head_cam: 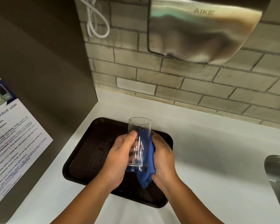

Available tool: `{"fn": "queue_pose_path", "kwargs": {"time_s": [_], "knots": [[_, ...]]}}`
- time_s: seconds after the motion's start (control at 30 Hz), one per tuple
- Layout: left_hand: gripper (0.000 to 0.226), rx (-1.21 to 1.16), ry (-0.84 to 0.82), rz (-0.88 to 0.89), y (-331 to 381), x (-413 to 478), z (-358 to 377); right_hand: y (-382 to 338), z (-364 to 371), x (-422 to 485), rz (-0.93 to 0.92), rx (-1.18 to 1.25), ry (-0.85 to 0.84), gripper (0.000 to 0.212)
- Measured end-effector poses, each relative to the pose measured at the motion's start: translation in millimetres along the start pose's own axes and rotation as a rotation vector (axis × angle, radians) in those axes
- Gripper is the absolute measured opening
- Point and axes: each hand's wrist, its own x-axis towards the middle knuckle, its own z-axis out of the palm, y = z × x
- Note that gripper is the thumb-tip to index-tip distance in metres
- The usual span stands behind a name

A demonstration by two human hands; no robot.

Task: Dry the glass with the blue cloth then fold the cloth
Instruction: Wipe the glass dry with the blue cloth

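1. Above the dark brown plastic tray (90, 143), the clear cylindrical drinking glass (138, 135) is held off the surface, mouth tilted away, so all sides stay reachable.
2. Left hand (120, 157) is closed around the glass wall, thumb on top, steadying it.
3. Right hand (162, 156) is closed on the bunched blue cloth (148, 159), pressing it against the glass's right side; drying appears under way.
4. Tray sits near the white bench's (217, 151) left rear corner, probably catching drips; a steel sink (278, 175) shows at the bench's right edge.
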Motion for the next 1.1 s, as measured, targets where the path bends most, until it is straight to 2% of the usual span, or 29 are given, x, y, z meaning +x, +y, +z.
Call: {"fn": "queue_pose_path", "kwargs": {"time_s": [0.07,0.17,0.27,0.33,0.4,0.53,0.7,0.8,0.93,1.03,1.1], "knots": [[0.07,0.035,0.026,0.019,0,0,1,4,0,0,0.008,0.009,0.005,0.038],[0.066,0.109,0.084,0.022,-3,4,-1,9,0,-3,0.058,0.017,-0.019,0.031],[0.044,0.089,0.147,0.015,-7,6,-3,5,-1,-3,0.054,0.033,-0.014,0.027],[0.04,0.067,0.158,-0.009,-6,6,-2,3,-1,-4,0.025,0.059,-0.013,0.031],[0.048,0.091,0.14,-0.007,-4,2,0,6,1,-6,0.018,0.041,-0.025,0.032],[0.091,0.306,0.065,0.089,-3,-10,6,7,3,-2,0.036,-0.029,0.008,0.025],[0.068,0.295,0.077,0.096,2,-7,5,1,7,-1,-0.068,-0.046,0.003,0.031],[0.073,0.247,0.07,0.09,0,-4,1,0,8,-3,-0.107,-0.03,-0.006,0.034],[0.082,0.176,0.008,0.07,-5,-5,-1,-1,6,-2,-0.017,-0.034,-0.006,0.03],[0.069,0.16,0.031,0.065,-6,-5,-5,0,6,-5,0.083,0.074,-0.033,0.026],[0.04,0.156,0.02,0.036,-6,-2,-9,4,6,-8,0.131,0.15,-0.071,0.034]]}}
